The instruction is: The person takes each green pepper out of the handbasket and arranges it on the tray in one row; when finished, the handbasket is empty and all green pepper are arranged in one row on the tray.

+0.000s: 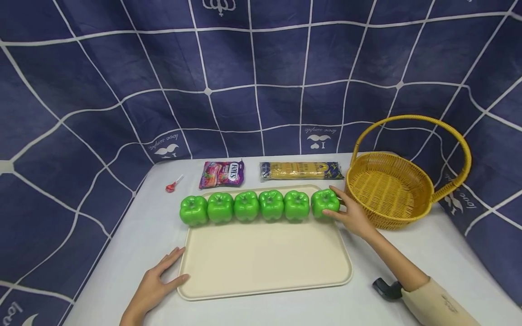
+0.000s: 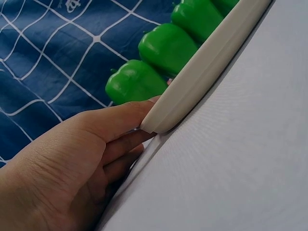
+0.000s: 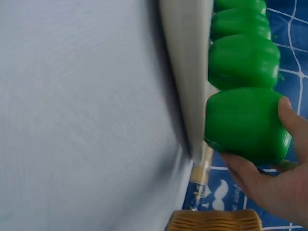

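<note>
Several glossy green bell peppers (image 1: 246, 206) stand in a row along the far side of a cream tray (image 1: 265, 258). My right hand (image 1: 355, 215) grips the rightmost bell pepper (image 1: 324, 202), thumb on its near side and fingers around the far side. The right wrist view shows this pepper (image 3: 245, 125) between thumb and fingers, beside the tray wall (image 3: 185, 72). At the tray's near left, my left hand (image 1: 155, 283) touches the rim with its fingers fairly straight. The left wrist view shows the hand (image 2: 72, 149) at the tray's corner, some fingertips hidden behind the rim.
A yellow wicker basket (image 1: 428, 199) with a tall handle stands right of the tray. Behind the tray lie a purple candy bag (image 1: 222, 174) and a long noodle packet (image 1: 302, 171). A red lollipop (image 1: 171, 186) is at left. A black object (image 1: 386, 289) lies by the right forearm.
</note>
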### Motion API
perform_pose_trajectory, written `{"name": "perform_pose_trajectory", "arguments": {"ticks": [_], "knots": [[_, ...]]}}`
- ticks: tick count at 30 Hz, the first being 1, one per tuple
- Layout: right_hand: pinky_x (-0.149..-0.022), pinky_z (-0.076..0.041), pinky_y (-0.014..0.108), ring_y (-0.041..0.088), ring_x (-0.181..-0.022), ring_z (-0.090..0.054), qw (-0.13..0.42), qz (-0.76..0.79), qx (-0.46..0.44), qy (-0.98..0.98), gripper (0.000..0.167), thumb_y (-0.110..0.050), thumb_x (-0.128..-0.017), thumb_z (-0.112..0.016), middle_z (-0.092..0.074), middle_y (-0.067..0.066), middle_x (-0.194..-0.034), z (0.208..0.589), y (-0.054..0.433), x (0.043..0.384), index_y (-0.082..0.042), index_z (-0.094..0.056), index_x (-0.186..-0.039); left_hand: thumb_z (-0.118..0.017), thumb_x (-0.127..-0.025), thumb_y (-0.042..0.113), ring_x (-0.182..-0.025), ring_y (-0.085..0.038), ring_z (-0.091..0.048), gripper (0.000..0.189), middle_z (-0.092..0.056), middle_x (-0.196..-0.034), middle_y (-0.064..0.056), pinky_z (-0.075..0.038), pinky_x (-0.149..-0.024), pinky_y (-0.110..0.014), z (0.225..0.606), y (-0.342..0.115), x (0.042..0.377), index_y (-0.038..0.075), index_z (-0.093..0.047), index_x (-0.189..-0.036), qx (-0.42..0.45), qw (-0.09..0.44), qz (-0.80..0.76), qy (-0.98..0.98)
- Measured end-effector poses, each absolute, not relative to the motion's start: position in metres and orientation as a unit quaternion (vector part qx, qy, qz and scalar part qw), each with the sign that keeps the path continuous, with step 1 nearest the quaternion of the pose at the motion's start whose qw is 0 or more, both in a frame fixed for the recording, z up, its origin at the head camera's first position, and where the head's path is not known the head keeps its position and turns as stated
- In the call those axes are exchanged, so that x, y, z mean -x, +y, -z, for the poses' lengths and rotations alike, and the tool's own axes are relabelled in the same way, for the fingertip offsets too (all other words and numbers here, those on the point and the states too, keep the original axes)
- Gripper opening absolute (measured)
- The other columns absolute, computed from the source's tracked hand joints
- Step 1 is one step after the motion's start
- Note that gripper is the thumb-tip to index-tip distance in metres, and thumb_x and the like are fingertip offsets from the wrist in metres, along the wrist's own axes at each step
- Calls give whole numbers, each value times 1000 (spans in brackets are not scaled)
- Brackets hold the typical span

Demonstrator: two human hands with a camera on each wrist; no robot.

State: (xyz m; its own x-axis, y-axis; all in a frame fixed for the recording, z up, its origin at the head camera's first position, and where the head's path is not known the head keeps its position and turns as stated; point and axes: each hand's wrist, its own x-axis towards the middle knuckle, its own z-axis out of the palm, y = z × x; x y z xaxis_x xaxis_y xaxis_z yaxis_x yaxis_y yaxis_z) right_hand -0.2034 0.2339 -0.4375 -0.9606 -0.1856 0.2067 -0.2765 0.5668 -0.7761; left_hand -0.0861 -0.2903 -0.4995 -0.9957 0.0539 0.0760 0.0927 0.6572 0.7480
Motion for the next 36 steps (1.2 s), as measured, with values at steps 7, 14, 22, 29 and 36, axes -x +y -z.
{"name": "perform_pose_trajectory", "arguments": {"ticks": [7,14,22,29,36], "knots": [[-88,-50,43,47,-120,-40,17,-452,-133,-882,83,-29,-82,-70,-27,26,-144,444,231,208,-5,-23,-145,-78,-72,35,-127,-50,-28,68,-41,-140,-15,-27,-101,-62,498,-288,84,20,-52,-132,38,21,410,-911],[-85,-52,44,50,-118,-40,28,-463,-142,-874,81,-16,-80,-72,-31,30,-139,429,224,200,4,-24,-142,-78,-72,34,-127,-50,-28,67,-41,-140,-16,-27,-100,-62,495,-288,83,19,-53,-132,41,27,408,-912],[-85,-51,46,49,-117,-42,40,-456,-150,-876,87,-20,-77,-76,-34,31,-135,433,226,202,1,-23,-143,-79,-72,33,-127,-49,-29,67,-42,-140,-14,-28,-99,-60,498,-289,84,21,-52,-132,44,33,405,-913],[-95,-43,54,46,-122,-38,79,-410,-161,-894,93,-32,-75,-77,-28,26,-143,432,236,200,-6,-22,-145,-78,-72,34,-127,-50,-28,67,-41,-140,-15,-27,-100,-63,501,-289,84,21,-52,-132,44,31,406,-912],[-96,-36,61,47,-123,-35,145,-381,-184,-895,85,-18,-78,-75,-30,27,-141,398,248,190,-4,-24,-144,-78,-72,34,-125,-51,-31,66,-43,-138,-15,-28,-99,-62,498,-288,86,20,-53,-132,49,39,394,-917]]}}
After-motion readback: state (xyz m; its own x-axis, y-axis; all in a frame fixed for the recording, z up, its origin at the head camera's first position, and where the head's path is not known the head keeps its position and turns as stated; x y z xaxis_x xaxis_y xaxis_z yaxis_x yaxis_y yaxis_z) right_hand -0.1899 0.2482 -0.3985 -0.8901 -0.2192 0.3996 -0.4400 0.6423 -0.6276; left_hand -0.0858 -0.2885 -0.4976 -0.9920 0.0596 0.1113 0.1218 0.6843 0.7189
